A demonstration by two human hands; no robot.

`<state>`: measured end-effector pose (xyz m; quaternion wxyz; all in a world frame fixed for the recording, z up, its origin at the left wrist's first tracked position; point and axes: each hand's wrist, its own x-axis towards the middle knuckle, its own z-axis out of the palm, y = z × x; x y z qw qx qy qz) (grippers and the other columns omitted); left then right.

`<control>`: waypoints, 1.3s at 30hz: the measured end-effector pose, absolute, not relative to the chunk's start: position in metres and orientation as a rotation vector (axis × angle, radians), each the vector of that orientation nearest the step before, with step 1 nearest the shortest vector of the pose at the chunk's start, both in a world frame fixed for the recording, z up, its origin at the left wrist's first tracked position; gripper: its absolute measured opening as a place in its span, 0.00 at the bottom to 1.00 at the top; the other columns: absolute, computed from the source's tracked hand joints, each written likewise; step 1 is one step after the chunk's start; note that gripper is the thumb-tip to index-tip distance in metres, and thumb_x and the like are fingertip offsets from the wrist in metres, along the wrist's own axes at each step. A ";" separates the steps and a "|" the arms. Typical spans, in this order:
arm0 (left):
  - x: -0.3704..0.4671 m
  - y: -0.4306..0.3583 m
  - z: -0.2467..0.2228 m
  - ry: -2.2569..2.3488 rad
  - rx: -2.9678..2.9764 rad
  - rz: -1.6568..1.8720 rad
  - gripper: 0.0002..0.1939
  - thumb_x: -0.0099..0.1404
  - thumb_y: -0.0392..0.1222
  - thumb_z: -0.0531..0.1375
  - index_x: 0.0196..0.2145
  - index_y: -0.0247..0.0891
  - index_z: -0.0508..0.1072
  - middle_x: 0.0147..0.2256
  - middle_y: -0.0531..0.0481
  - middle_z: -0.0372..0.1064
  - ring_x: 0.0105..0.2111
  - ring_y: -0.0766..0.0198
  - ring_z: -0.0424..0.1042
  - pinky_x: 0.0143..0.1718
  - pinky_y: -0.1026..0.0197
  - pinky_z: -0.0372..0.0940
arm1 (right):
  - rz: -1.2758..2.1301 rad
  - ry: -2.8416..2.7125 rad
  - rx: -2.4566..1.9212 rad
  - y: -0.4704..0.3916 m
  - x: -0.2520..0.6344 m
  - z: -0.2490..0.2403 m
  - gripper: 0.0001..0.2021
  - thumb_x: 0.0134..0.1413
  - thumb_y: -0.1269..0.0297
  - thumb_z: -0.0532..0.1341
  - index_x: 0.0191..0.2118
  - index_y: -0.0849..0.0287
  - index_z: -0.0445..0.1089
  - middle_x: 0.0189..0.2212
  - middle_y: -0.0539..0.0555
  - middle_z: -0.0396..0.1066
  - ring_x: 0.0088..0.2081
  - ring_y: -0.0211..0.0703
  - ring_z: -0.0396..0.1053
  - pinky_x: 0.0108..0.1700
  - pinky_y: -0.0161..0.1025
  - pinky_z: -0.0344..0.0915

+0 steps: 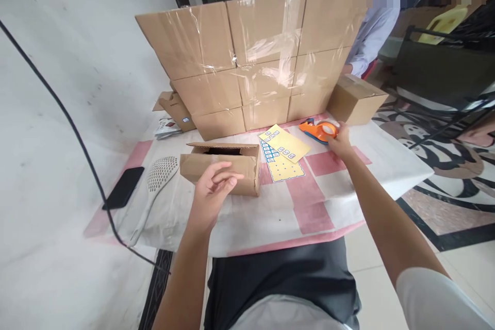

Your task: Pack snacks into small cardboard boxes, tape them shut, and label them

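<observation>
A small cardboard box lies near the middle of the table, its flap partly raised over a dark gap. My left hand is in front of it, palm up with fingers apart and slightly curled, holding nothing. At the right, my right hand has its fingers closed on the near end of an orange and blue tape dispenser, which rests on the tablecloth. Between box and dispenser lie a yellow card and a yellow sheet with blue marks, partly overlapping.
Behind stands a tall panel of taped cardboard, with a closed box at its right and an open box at its left. A white skimmer and black phone lie left. Behind the panel is a person.
</observation>
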<state>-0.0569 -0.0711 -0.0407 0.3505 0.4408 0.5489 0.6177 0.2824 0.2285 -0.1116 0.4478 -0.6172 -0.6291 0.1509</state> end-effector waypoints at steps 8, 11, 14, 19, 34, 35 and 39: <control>-0.047 -0.082 -0.058 1.243 1.014 1.715 0.19 0.62 0.48 0.72 0.48 0.42 0.76 0.41 0.46 0.83 0.46 0.56 0.82 0.53 0.54 0.72 | 0.987 -1.951 -0.581 0.034 0.176 -0.055 0.14 0.65 0.56 0.64 0.55 0.49 0.73 0.50 0.56 0.76 0.50 0.49 0.73 0.50 0.49 0.70; -0.038 -0.086 -0.065 1.092 0.930 1.748 0.19 0.61 0.47 0.73 0.48 0.44 0.77 0.35 0.50 0.82 0.47 0.56 0.82 0.53 0.54 0.73 | 1.236 -1.870 -0.339 -0.019 0.126 -0.043 0.16 0.61 0.59 0.69 0.54 0.50 0.75 0.46 0.53 0.78 0.36 0.40 0.72 0.37 0.39 0.68; -0.032 -0.089 -0.070 1.012 0.836 1.768 0.19 0.59 0.46 0.74 0.46 0.45 0.78 0.33 0.52 0.82 0.44 0.58 0.82 0.49 0.55 0.74 | 1.310 -1.749 -0.428 -0.034 0.102 -0.045 0.09 0.61 0.61 0.67 0.46 0.53 0.77 0.40 0.52 0.79 0.31 0.37 0.68 0.31 0.36 0.63; -0.035 -0.094 -0.077 0.971 0.763 1.886 0.17 0.60 0.45 0.74 0.46 0.47 0.78 0.31 0.52 0.81 0.54 0.56 0.77 0.53 0.55 0.72 | 1.380 -1.679 -0.498 -0.034 0.099 -0.057 0.06 0.60 0.62 0.67 0.42 0.54 0.76 0.31 0.49 0.75 0.27 0.35 0.65 0.29 0.35 0.60; -0.033 -0.106 -0.082 1.582 1.136 2.073 0.13 0.67 0.44 0.67 0.49 0.44 0.75 0.39 0.48 0.81 0.48 0.56 0.79 0.56 0.49 0.69 | 1.009 -1.903 -0.464 -0.038 0.108 -0.055 0.08 0.67 0.68 0.57 0.33 0.55 0.65 0.26 0.48 0.63 0.27 0.38 0.61 0.28 0.37 0.57; -0.039 -0.105 -0.078 1.706 1.291 2.106 0.11 0.69 0.43 0.65 0.49 0.44 0.76 0.41 0.47 0.81 0.47 0.55 0.79 0.57 0.48 0.69 | 0.968 -1.914 -0.445 -0.034 0.112 -0.052 0.08 0.67 0.69 0.55 0.33 0.54 0.64 0.27 0.48 0.63 0.27 0.39 0.61 0.29 0.38 0.57; -0.080 -0.082 -0.053 2.099 1.898 1.902 0.15 0.73 0.44 0.59 0.55 0.44 0.76 0.55 0.42 0.77 0.60 0.48 0.71 0.66 0.42 0.58 | 0.837 -2.066 -0.379 -0.002 0.129 -0.025 0.10 0.68 0.69 0.52 0.32 0.54 0.60 0.30 0.51 0.63 0.34 0.44 0.62 0.38 0.44 0.60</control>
